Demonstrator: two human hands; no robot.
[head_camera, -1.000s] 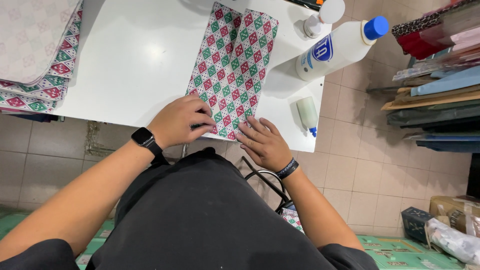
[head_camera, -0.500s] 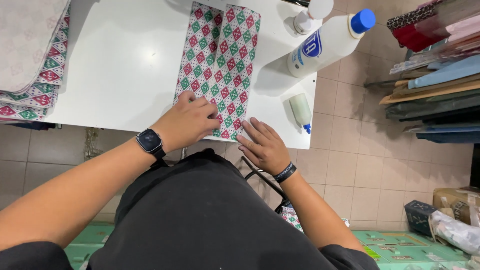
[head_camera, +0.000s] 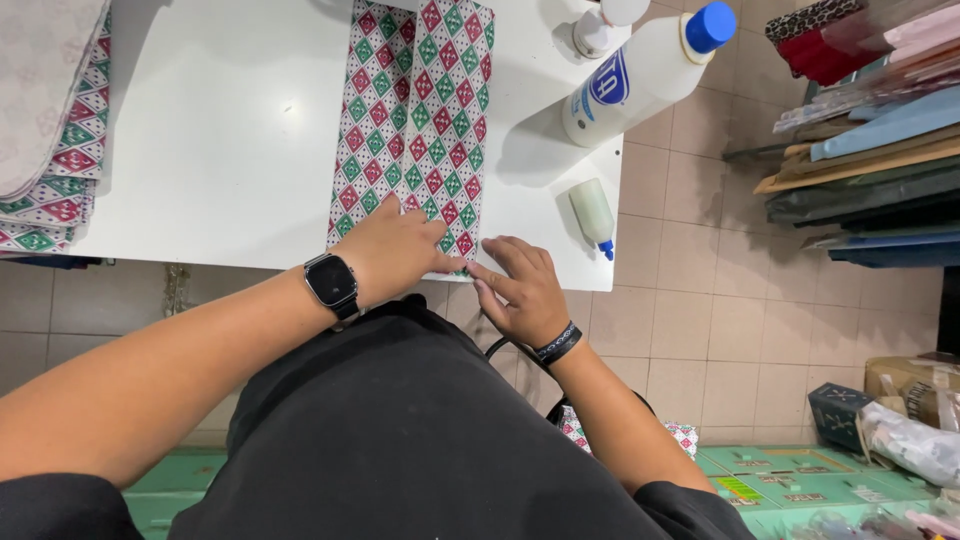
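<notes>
A long strip of patterned paper (head_camera: 418, 110) with red, green and white diamonds lies on the white table (head_camera: 220, 130), reaching to its near edge. My left hand (head_camera: 400, 250), a black watch on its wrist, presses flat on the strip's near end. My right hand (head_camera: 520, 285), with a dark bracelet, rests at the table edge just right of the strip, fingertips touching its near right corner. Neither hand grips anything.
A large white bottle with a blue cap (head_camera: 645, 70) and a small glue bottle (head_camera: 592, 212) lie on the table's right side. Folded patterned sheets (head_camera: 50, 130) are stacked at the left. Shelves of coloured sheets (head_camera: 870, 150) stand at the right, over a tiled floor.
The view shifted so the table sits lower and more to the left. Both hands stay at the strip's near end, the right one sliding slightly toward its corner.
</notes>
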